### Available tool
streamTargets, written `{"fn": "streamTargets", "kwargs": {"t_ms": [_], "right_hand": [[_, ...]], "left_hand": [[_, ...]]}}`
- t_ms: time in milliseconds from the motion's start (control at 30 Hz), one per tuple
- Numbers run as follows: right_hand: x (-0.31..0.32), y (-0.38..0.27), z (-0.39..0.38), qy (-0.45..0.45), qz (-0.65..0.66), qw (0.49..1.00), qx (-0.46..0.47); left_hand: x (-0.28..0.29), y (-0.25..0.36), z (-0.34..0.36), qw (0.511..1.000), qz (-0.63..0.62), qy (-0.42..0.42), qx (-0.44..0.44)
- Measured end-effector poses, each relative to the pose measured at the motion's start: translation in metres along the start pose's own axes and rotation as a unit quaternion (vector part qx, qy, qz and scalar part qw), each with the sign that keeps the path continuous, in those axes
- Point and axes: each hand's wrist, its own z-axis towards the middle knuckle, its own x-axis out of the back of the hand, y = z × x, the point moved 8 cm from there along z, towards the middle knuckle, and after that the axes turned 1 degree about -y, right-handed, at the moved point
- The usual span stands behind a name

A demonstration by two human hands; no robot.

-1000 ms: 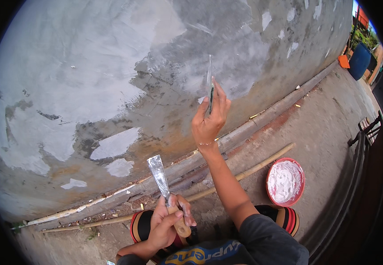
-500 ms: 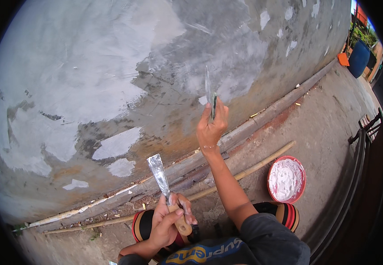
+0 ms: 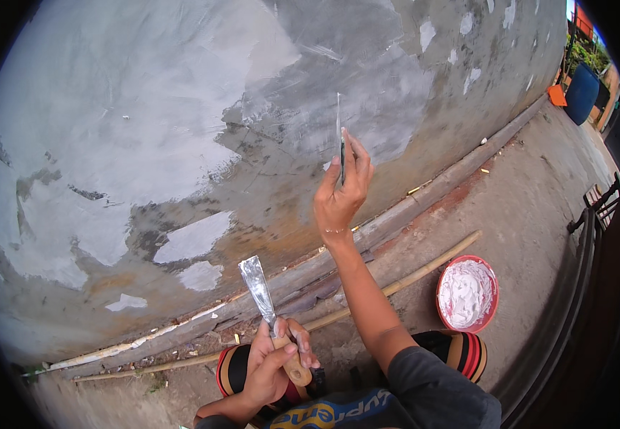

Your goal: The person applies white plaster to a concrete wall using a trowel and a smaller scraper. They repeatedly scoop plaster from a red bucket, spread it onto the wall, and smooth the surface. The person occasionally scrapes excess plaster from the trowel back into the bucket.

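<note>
My left hand [image 3: 273, 361] is closed around the wooden handle of a putty knife [image 3: 256, 282], its metal blade smeared with white and pointing up toward the wall. My right hand [image 3: 343, 180], arm stretched forward, grips a thin flat spreader blade [image 3: 338, 118] seen nearly edge-on against the grey wall [image 3: 274, 164]. Whether the blade's edge touches the wall I cannot tell. Pale filler patches cover much of the wall, with bare, stained plaster showing between them. A red bowl [image 3: 497, 297] holding white paste [image 3: 466, 292] stands on the ground to my right.
A long bamboo pole [image 3: 424, 275] lies along the ground between me and the wall's concrete ledge [image 3: 396, 222]. Small debris is scattered near the base. At the far right are a blue barrel [image 3: 582, 94], an orange object [image 3: 557, 95] and a dark metal frame [image 3: 596, 204].
My right hand has moved slightly up, and the spreader blade has turned more edge-on. My left hand with the putty knife stays nearly still.
</note>
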Motion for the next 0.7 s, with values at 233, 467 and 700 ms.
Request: {"fn": "streamTargets", "kwargs": {"t_ms": [233, 467, 700], "right_hand": [[-0.055, -0.047, -0.019, -0.027, -0.002, 0.999, 0.046], [-0.027, -0.057, -0.025, -0.133, 0.099, 0.978, 0.125], [-0.013, 0.008, 0.039, 0.053, -0.072, 0.996, -0.017]], "left_hand": [[0.001, -0.001, 0.007, 1.000, -0.003, -0.011, 0.008], [0.002, 0.001, 0.003, 1.000, -0.001, -0.001, 0.000], [0.001, -0.001, 0.007, 1.000, -0.003, -0.015, 0.005]]}}
